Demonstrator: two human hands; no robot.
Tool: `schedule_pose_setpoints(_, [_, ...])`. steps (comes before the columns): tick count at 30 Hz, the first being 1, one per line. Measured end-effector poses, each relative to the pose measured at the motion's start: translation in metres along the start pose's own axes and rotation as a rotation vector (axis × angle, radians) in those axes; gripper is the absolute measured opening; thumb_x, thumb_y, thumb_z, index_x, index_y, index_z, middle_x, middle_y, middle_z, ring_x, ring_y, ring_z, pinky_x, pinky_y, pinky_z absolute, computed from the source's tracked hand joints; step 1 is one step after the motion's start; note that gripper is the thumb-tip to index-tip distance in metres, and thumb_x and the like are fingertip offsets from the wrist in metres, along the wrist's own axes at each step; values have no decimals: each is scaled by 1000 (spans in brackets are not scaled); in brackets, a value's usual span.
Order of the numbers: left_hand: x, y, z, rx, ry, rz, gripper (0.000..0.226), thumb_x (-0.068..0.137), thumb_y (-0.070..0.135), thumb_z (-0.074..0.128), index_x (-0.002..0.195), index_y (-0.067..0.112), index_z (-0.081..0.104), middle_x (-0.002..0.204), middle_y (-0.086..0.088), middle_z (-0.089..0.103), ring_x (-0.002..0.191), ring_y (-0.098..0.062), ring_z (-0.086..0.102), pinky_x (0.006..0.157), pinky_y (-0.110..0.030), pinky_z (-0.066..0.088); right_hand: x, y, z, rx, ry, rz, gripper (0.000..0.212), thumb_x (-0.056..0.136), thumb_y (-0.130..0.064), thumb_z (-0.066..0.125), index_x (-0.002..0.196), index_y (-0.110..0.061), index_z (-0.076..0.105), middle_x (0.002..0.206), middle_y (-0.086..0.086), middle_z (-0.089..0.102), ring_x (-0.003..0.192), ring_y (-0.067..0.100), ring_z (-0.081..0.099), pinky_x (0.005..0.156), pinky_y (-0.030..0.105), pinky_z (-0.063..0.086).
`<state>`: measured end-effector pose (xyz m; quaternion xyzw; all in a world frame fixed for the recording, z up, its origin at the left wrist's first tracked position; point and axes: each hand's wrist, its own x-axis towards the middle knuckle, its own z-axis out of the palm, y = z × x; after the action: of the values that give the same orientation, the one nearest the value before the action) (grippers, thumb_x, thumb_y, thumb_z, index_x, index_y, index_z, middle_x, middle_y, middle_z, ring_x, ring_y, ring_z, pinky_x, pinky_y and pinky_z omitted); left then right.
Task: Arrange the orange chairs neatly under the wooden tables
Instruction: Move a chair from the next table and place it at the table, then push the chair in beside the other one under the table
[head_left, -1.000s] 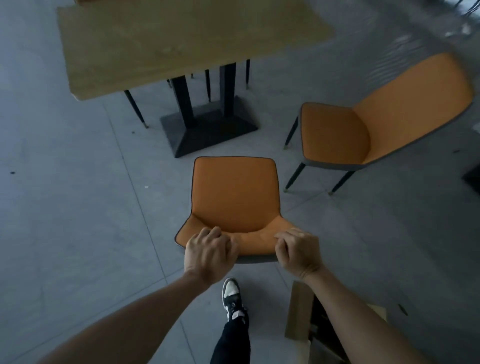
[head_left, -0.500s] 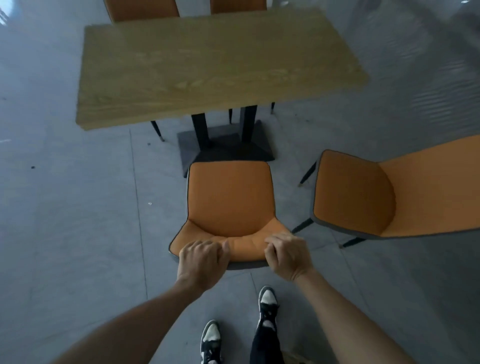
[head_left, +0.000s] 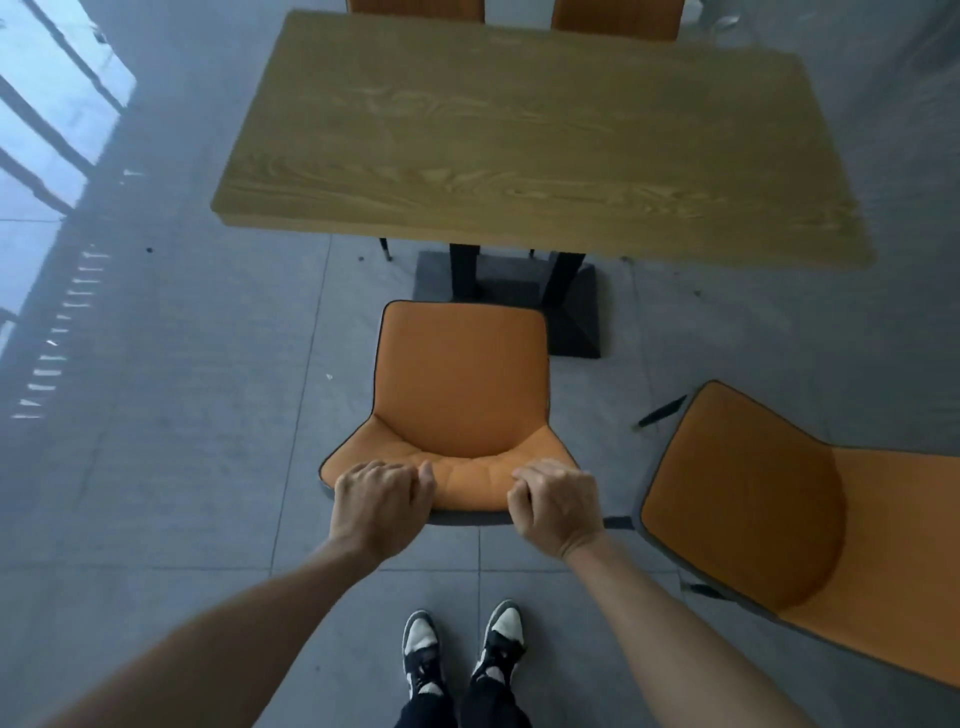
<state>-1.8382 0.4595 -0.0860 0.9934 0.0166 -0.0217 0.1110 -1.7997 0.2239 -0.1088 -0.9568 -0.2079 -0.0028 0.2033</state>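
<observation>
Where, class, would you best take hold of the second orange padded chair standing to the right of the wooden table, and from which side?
Probably the top edge of the backrest of the second orange padded chair, approached from behind. Its seat opens toward the rectangular wooden table, so the back gives a rim to push on. The left hand and right hand grip the nearer orange chair that way.
</observation>
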Motion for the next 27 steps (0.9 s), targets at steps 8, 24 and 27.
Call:
schedule_pose_setpoints(8, [17,6,-4,-6,-67,8,48,93,48,33,66,20,60,76,5,68,75,-19,62,61,-31,39,16,12,-6,-34,-55,27,35,84,-29,41,71,-13,69,71,2,68,62,21,61,48,31,48])
schedule_pose_setpoints(24, [28,30,-23,42,-351,-64,61,102,52,21,69,18,59,79,-7,68,75,-28,63,71,-37,46,-1,-6,-79,135,-586,217,48,104,-42,35,142,-17,49,150,4,47,137,25,43,109,43,38])
schedule_pose_setpoints(27, [37,76,-28,0,-511,43,65,98,63,14,81,22,62,78,0,64,70,-21,62,71,-39,53,-14,18,-106,131,-627,205,51,103,-37,43,152,-24,37,161,-2,34,145,21,34,117,41,32])
